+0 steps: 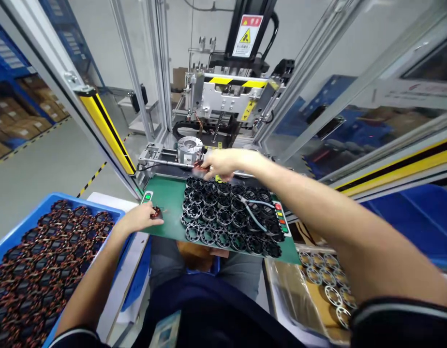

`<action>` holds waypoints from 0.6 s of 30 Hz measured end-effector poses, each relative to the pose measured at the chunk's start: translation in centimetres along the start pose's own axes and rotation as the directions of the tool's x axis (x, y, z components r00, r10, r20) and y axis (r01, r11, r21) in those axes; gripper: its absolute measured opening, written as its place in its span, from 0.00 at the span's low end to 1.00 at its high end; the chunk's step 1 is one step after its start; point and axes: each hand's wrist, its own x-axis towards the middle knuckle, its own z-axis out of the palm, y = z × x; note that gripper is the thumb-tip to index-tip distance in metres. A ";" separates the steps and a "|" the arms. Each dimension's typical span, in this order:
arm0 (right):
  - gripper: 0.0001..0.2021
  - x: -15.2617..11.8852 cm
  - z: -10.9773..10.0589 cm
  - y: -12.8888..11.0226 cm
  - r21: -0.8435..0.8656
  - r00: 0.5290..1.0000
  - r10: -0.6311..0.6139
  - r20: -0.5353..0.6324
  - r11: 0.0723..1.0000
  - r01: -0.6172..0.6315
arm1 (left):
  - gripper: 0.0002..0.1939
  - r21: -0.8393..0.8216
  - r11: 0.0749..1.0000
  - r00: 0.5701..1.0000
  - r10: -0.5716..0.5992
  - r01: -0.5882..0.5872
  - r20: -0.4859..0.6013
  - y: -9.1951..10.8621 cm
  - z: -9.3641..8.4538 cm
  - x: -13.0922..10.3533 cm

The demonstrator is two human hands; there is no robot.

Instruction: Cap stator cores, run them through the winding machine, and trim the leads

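Observation:
My left hand (141, 217) is at the left end of the green work surface (169, 193), its thumb and fingers closed round a small copper-wound motor stator (156, 212). Reaching across toward the machine, my right hand (223, 163) is smeared by motion. It grips another copper-wound stator (201, 167), blurred, just in front of the round metal fixture (190, 149). Below that hand stand rows of black-and-silver stator cores (209, 212) without visible copper, and a grey forked cable or tube (252, 212) lies over them.
A blue bin (116, 212) of copper-wound stators stands at left. Metal rings (327, 276) lie in a carton at right. A green button (147, 196) and a coloured button panel (281, 218) flank the surface. Yellow-black bars (107, 130) and aluminium posts frame the machine.

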 end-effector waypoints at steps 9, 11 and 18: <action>0.22 10.4 9.6 -14.8 -0.115 0.983 -0.164 -0.087 0.981 0.154 | 0.26 0.073 0.993 0.994 -0.095 0.091 0.056 1.1 3.1 -1.6; 0.22 10.1 10.5 -14.8 -0.121 0.975 -0.180 -0.127 0.979 0.165 | 0.24 0.107 0.980 0.986 -0.166 0.167 -0.020 1.1 3.0 -0.5; 0.21 1.2 14.9 -6.7 -0.012 0.899 -0.133 -0.417 0.990 0.141 | 0.19 0.048 0.971 0.919 -0.204 0.234 -0.337 3.1 3.8 0.8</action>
